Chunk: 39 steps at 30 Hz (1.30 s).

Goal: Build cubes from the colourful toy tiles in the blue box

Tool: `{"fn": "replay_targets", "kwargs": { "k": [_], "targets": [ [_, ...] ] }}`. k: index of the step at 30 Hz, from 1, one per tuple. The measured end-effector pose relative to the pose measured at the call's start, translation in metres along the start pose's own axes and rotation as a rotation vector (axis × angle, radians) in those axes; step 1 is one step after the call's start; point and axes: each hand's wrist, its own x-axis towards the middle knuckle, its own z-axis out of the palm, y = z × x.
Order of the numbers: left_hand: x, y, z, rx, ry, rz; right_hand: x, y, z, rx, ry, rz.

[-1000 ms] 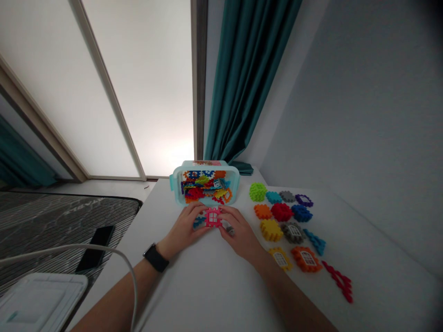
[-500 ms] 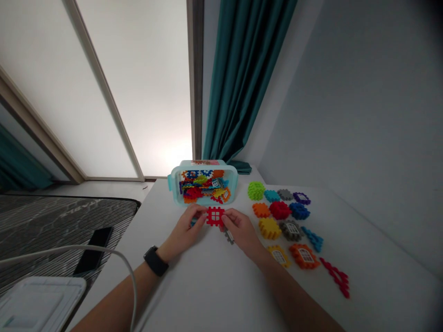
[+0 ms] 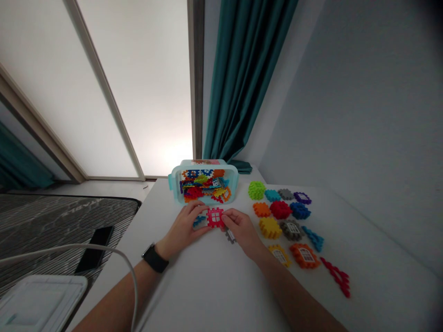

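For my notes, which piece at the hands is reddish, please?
The windowed square between the left hand and right hand; the blue piece and grey piece aren't.

white table (image 3: 207,290) | aqua bin (image 3: 175,186), far end | lime stack (image 3: 256,190), red stack (image 3: 280,210), yellow stack (image 3: 270,228), right | gray piece (image 3: 230,237), middle

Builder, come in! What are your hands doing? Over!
Left hand and right hand holding red square notched plastic window piece. Grey toothed plastic piece by right hand, partly hidden. Blue plastic piece by left hand, partly hidden.
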Motion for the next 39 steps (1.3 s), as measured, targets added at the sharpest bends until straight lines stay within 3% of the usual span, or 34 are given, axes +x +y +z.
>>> {"fn": "replay_targets", "kwargs": {
  "k": [9,15,18,21,25,30,36,39],
  "targets": [
    [0.002,0.002,-0.001,-0.097,-0.009,-0.016,0.002,0.006,-0.003,-0.042,0.007,-0.096],
    [0.004,0.005,-0.003,-0.223,-0.01,-0.102,-0.003,0.005,-0.011,-0.504,-0.015,-0.521],
    [0.004,0.006,-0.005,-0.261,-0.044,-0.119,-0.005,0.006,-0.011,-0.587,-0.041,-0.617],
    [0.003,0.007,-0.004,-0.249,-0.074,-0.13,-0.004,0.006,-0.008,-0.557,0.02,-0.579],
    [0.0,0.007,0.0,-0.094,-0.066,-0.102,-0.001,0.007,-0.005,-0.431,0.129,-0.345],
    [-0.002,0.005,0.003,0.079,-0.079,-0.011,0.003,0.011,-0.003,-0.171,0.017,-0.131],
    [0.0,0.002,0.001,0.127,-0.051,0.022,0.002,0.014,0.0,-0.164,0.017,-0.113],
    [0.001,0.001,-0.001,0.089,-0.032,-0.015,-0.001,0.011,-0.001,-0.294,0.101,-0.239]
  ]
}}
